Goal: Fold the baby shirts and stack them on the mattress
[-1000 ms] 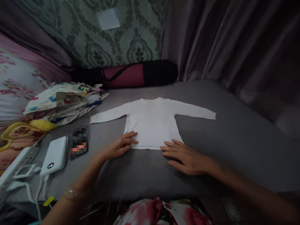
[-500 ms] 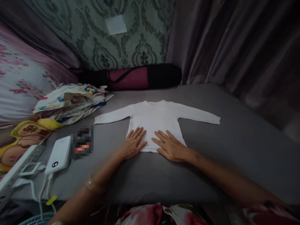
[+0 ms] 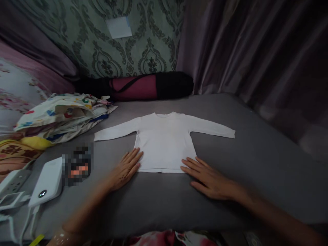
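A white long-sleeved shirt [image 3: 164, 143] lies flat on the grey bed sheet [image 3: 164, 201], its neckline at the far side and both sleeves stretched out sideways. My left hand [image 3: 127, 168] rests palm down at the shirt's lower left corner, fingers extended over its edge. At the lower right corner, my right hand [image 3: 207, 177] lies with its fingers spread, the fingertips on the hem and side. Neither hand grips the fabric. The hem between them shows in full and runs nearly straight.
On the left are a white power bank [image 3: 47, 181] with cables, a power strip [image 3: 15, 182] and a blurred-out item [image 3: 78, 165]. Behind them sits a pile of patterned cloth [image 3: 66, 116]. A black and maroon long bag [image 3: 135, 87] lies along the wall; curtains [image 3: 217, 48] hang at right.
My hands have slid apart, outward from the lower middle of the shirt to its two bottom corners. The camera view has shifted slightly to the right.
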